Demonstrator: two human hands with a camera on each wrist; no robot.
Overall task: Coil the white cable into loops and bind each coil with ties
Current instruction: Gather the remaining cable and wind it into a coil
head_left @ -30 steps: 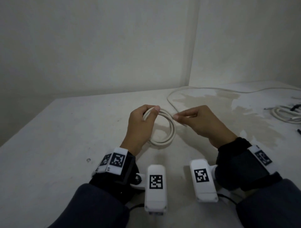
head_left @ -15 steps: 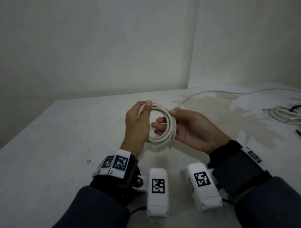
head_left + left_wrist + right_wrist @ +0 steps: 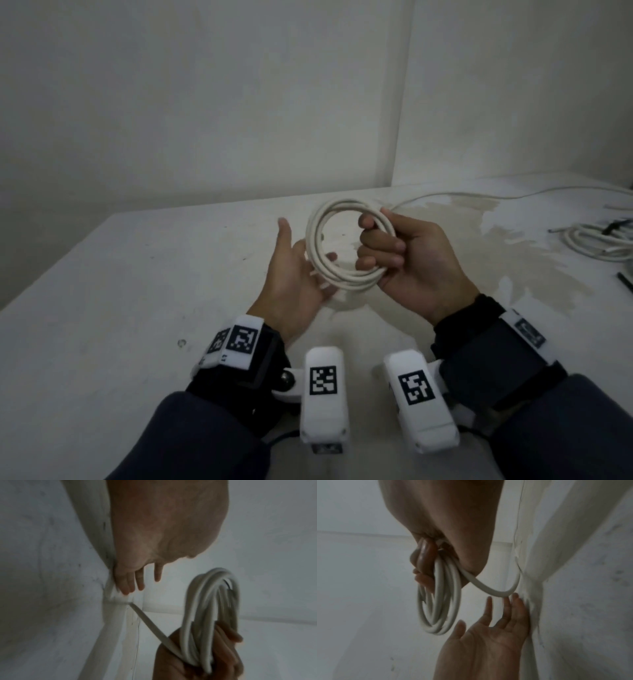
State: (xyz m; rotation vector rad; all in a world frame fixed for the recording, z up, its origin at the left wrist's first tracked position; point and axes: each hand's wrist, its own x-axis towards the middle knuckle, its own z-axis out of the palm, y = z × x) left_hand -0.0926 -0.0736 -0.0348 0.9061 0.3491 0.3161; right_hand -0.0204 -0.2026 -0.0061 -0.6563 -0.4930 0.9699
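A coil of white cable (image 3: 320, 251) with several loops hangs upright above the table. My right hand (image 3: 387, 250) grips the coil's right side, fingers curled through the loops (image 3: 440, 595). The cable's free length (image 3: 445, 196) trails from that hand to the back right of the table. My left hand (image 3: 291, 270) is open beside the coil's left edge, palm up and fingers straight, holding nothing (image 3: 488, 635). In the left wrist view the coil (image 3: 211, 615) sits in the right hand's fist (image 3: 197, 660), apart from my left fingers (image 3: 133, 581).
A second bundle of white cable (image 3: 596, 241) lies at the table's right edge, with a dark tie (image 3: 613, 226) on it and another dark piece (image 3: 625, 282) nearby. The white table (image 3: 120, 291) has a stained patch at right. Walls meet in a corner behind.
My left hand has let go of the coil and opened beside it. The right hand has taken the coil into its grip and lifted it up and to the right.
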